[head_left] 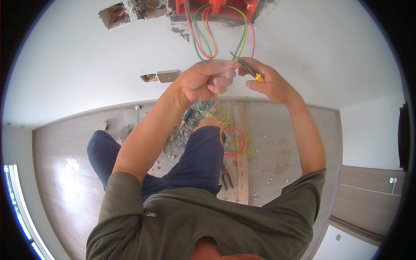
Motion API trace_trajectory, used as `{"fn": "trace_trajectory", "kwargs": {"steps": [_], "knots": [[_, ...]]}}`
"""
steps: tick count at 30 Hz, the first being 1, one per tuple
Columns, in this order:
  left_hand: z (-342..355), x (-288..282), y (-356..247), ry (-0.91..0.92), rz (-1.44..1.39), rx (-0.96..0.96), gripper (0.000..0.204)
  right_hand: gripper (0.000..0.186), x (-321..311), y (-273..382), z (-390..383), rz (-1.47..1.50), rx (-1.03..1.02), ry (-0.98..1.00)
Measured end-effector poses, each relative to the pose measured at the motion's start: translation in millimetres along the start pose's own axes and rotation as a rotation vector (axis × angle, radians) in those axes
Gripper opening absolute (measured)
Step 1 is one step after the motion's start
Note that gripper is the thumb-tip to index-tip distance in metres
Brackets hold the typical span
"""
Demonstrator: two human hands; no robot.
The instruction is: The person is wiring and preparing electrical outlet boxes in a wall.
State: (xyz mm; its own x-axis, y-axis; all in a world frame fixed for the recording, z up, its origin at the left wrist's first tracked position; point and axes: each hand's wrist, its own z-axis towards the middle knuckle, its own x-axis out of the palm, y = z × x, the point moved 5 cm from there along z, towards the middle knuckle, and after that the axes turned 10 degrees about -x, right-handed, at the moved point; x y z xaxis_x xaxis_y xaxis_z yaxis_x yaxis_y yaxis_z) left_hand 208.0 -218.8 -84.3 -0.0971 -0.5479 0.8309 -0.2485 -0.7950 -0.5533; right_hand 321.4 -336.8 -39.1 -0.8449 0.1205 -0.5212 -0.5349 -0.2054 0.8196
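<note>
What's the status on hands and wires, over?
Left hand pinching coloured wires. Right hand holding pliers beside them. Rubble below, away from both hands.

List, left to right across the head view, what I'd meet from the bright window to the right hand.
Bright window → opened rectangular wall box at upper left → blank beige cover plate → left hand, holding wires → right hand.
</note>
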Motion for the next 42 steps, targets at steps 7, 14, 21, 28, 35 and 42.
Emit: {"fn": "trace_trajectory", "kwargs": {"steps": [7, 14, 21, 28, 35, 42], "knots": [[1, 5, 0, 0.021, 0.041, -0.018, 0.022, 0.059, 3, -3, 5, -0.038, 0.01, -0.022], [1, 4, -2, -0.061, 0.077, -0.048, 0.023, 0.053, -2, 7, 7, -0.078, 0.055, 0.059], [4, -5, -3, -0.05, 0.044, -0.059, 0.016, 0.042, -1, 3, 8, -0.024, 0.133, 0.044], [2, -9, -2, -0.067, 0.132, -0.021, 0.015, 0.031, 1, 6, 5, -0.082, 0.123, 0.073], [-6, -5, -6, -0.151, 0.193, 0.053, 0.029, 0.031, 1, -10, -13, 0.127, 0.25, -0.028], [-5, -10, -8, -0.113, 0.246, 0.036, 0.027, 0.038, -5, -5, -11, 0.072, 0.245, -0.001]]}}
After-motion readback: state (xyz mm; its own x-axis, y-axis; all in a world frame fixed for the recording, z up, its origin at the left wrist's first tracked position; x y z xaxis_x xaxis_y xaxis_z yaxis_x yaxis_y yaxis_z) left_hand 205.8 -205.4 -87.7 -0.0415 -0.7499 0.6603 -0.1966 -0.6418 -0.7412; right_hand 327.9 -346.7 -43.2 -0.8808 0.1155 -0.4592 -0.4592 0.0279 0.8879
